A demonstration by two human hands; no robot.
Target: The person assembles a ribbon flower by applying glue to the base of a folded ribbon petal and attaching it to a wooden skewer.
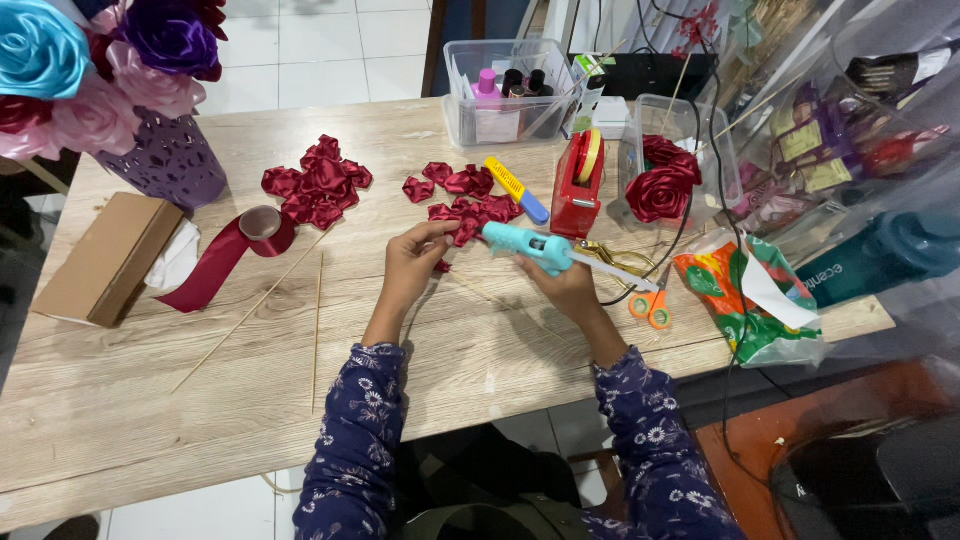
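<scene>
My left hand (415, 262) pinches a small folded red ribbon petal (462, 231) above the wooden table (200, 390). A light blue glue gun (530, 245) is gripped in my right hand (565, 285), its nozzle pointing left at the petal. Loose red petals (462, 192) lie just beyond my hands. A bigger heap of red petals (318, 185) lies farther left. A roll of dark red ribbon (262, 230) sits unrolled toward the left.
Thin wooden skewers (318, 320) lie left of my arms. Orange-handled scissors (645, 298), a red tape dispenser (578, 185), a yellow-and-blue cutter (516, 187), clear bins (500, 95), finished red roses (662, 180), a cardboard box (105, 258) and a purple vase of ribbon flowers (165, 150) ring the work area.
</scene>
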